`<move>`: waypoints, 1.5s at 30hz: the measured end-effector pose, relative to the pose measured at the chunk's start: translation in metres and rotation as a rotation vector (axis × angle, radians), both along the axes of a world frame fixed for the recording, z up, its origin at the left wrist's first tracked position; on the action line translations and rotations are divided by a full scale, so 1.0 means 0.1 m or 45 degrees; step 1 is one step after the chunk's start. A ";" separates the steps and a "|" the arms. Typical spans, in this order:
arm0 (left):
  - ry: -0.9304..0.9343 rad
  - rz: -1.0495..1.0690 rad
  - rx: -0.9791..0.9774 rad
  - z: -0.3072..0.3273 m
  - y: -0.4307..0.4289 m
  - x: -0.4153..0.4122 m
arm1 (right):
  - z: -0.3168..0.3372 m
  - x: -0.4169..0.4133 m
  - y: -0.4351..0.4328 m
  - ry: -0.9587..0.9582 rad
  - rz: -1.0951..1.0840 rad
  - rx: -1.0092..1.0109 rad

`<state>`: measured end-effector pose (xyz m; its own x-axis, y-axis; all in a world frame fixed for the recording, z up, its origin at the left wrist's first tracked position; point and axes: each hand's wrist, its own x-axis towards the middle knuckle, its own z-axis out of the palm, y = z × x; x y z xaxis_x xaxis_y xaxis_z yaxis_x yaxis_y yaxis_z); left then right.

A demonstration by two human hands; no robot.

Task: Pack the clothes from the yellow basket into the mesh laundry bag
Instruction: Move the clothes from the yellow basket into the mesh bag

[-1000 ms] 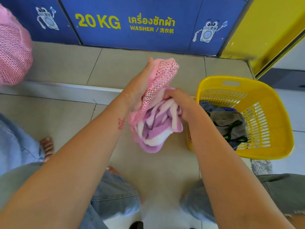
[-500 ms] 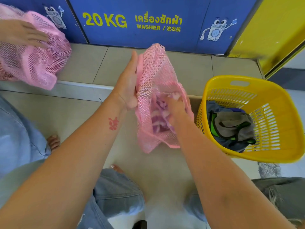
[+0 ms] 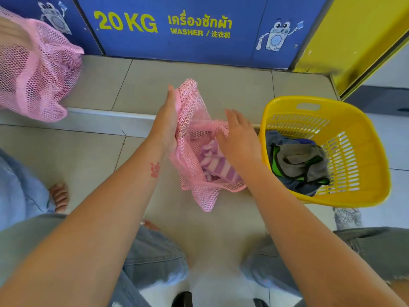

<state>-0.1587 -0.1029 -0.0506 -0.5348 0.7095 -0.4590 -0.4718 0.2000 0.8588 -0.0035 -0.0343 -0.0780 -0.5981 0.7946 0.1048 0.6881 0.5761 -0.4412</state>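
Observation:
My left hand (image 3: 166, 127) grips the rim of a pink mesh laundry bag (image 3: 194, 120) and holds its mouth up and open above the tiled floor. A purple and white striped cloth (image 3: 215, 166) lies inside the bag. My right hand (image 3: 238, 140) hovers just over the bag's mouth with fingers spread and nothing in it. To the right stands the yellow basket (image 3: 363, 165) with a pile of grey, green and dark blue clothes (image 3: 298, 165) in it.
Another person at the far left holds a second pink mesh bag (image 3: 35, 72); their bare foot (image 3: 58, 196) rests on the floor. A blue washer front (image 3: 188, 29) rises behind a tiled step (image 3: 99, 117). A yellow panel (image 3: 358, 41) stands at the right.
My right hand has pulled out of the mesh bag, leaving the striped cloth inside, and now hangs open above it. My left hand still holds the bag's rim.

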 end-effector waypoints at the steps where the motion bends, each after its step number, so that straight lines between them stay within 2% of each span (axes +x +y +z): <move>1: 0.004 0.010 -0.009 0.02 0.02 0.03 | 0.11 0.05 0.06 0.046 -0.044 0.052; 4: 0.000 0.030 -0.040 0.08 0.09 0.13 | 0.29 0.29 0.32 0.113 -0.219 0.129; 6: -0.013 -0.003 -0.015 0.10 0.15 0.19 | 0.28 0.51 0.52 0.026 -0.334 0.077; 13: -0.016 -0.023 0.023 0.06 0.33 0.39 | -0.32 1.23 0.86 -0.689 -0.628 -0.342; 17: -0.051 -0.022 0.039 -0.04 0.44 0.44 | -0.64 1.40 0.98 -0.794 -0.677 -0.515; 24: -0.141 -0.007 0.042 -0.21 0.59 0.44 | -0.94 1.37 1.19 -0.880 -0.604 -0.633; 26: -0.153 0.025 0.045 -0.23 0.60 0.45 | -0.97 1.37 1.23 -0.896 -0.590 -0.610; 30: -0.131 0.035 0.022 -0.21 0.56 0.44 | -0.92 1.36 1.24 -0.989 -0.527 -0.398; 33: -0.113 0.015 0.020 -0.18 0.51 0.44 | -0.81 1.34 1.21 -0.844 -0.573 -0.307; 39: -0.052 -0.019 -0.010 -0.07 0.36 0.41 | -0.25 1.25 1.13 -0.197 -0.739 -0.214; 45: -0.022 -0.062 -0.060 0.08 0.26 0.37 | 0.57 0.91 0.96 0.331 -0.523 -0.131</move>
<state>-0.1219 -0.0770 -0.0429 -0.4920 0.7119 -0.5012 -0.4749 0.2630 0.8398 0.0874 0.0617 -0.0208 -0.1982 0.9731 0.1178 0.7088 0.2253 -0.6685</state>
